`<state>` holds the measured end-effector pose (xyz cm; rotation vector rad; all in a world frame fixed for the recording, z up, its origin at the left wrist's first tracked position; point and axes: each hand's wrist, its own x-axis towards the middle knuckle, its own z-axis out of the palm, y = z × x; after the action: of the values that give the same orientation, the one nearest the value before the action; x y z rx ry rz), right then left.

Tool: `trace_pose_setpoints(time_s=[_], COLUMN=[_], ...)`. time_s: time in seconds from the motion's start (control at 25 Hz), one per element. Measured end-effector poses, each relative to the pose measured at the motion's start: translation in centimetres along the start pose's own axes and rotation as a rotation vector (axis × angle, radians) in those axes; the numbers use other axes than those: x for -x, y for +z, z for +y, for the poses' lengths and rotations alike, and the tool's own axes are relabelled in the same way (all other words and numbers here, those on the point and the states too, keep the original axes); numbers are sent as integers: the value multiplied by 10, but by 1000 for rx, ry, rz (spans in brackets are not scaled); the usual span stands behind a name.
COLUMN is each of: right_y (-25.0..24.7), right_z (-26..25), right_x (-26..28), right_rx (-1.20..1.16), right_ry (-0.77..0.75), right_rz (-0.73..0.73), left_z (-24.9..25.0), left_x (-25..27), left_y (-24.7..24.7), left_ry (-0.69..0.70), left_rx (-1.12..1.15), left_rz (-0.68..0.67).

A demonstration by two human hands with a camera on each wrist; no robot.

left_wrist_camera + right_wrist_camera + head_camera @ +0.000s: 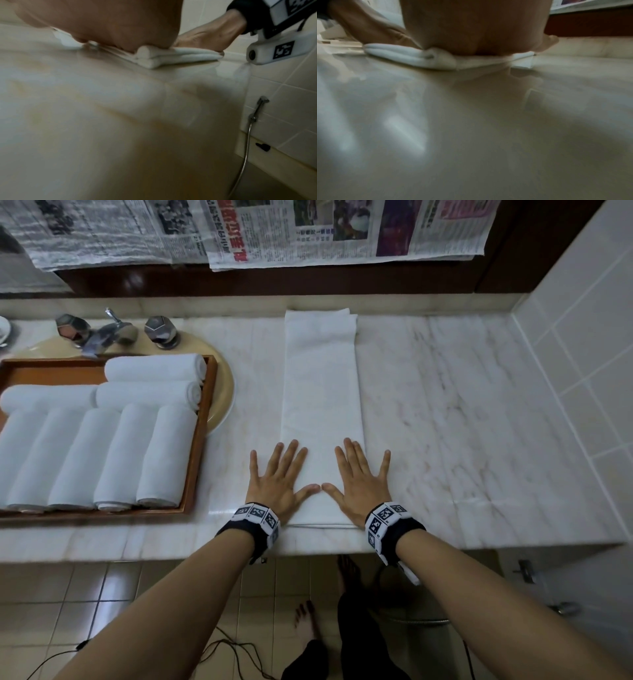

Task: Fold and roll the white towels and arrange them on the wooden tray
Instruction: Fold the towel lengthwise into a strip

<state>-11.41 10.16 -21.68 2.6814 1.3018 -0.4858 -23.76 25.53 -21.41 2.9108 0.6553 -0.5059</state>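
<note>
Both my palms are flat, fingers spread: left hand (277, 474) and right hand (363, 477) press the near end of the folded towel (322, 392). Its long axis runs straight toward 12 o'clock, so I'd roll away from me. The wooden tray (200, 440) sits at 9–10 o'clock.
</note>
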Motion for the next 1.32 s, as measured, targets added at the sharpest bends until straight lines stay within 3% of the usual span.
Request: trace_pose_setpoints(time_s=[0.16, 0.44, 0.52, 0.6, 0.68, 0.72, 0.8, 0.84, 0.88, 0.96, 1.0, 1.04, 1.08, 1.16, 1.2, 1.24, 1.32], right_y=[-6, -32, -38, -35, -31, -32, -39, -43, -46, -46, -42, -38, -35, -34, -37, -40, -46], right_z=[22, 49, 42, 28, 20, 21, 27, 29, 28, 20, 17, 17, 18, 21, 22, 20, 16], right_x=[7, 14, 11, 12, 11, 9, 2, -2, -6, -8, -8, -7, -7, -7, -9, -10, -14], right_rx=[13, 84, 3, -94, -75, -59, -93, -107, -113, -127, -123, -103, -83, -55, -49, -49, -49], right_ry=[-65, -164, -173, -183, -128, -58, 118, 148, 119, 17, 1, 1, 3, 1, 1, 1, 6], right_rz=[-74, -283, -289, -244, -239, -259, -260, -246, -241, -274, -288, -285, -277, -273, -282, -296, -321], left_z=[-21, -38, -24, 7, 33, 37, 39, 40, 46, 64, 64, 58, 46, 23, 19, 24, 45], left_x=[7, 21, 16, 13, 12, 8, -7, -14, -22, -34, -39, -44, -50, -60, -63, -65, -77], left_y=[-3, -23, -33, -31, -19, -16, -30, -41, -50, -53, -49, -45, -40, -43, -51, -58, -66], left_ry=[74, 85, 24, 75, 91, -33, -505, -594, -519, -106, 23, 18, -111, -545, -617, -544, -89], left_rx=[-18, -53, 125, 283, 360, 451, 686, 714, 707, 621, 576, 554, 572, 637, 606, 556, 434], left_rz=[-64, -200, -154, -99, -125, -161, -121, -104, -94, -98, -125, -150, -132, -90, -94, -89, -70])
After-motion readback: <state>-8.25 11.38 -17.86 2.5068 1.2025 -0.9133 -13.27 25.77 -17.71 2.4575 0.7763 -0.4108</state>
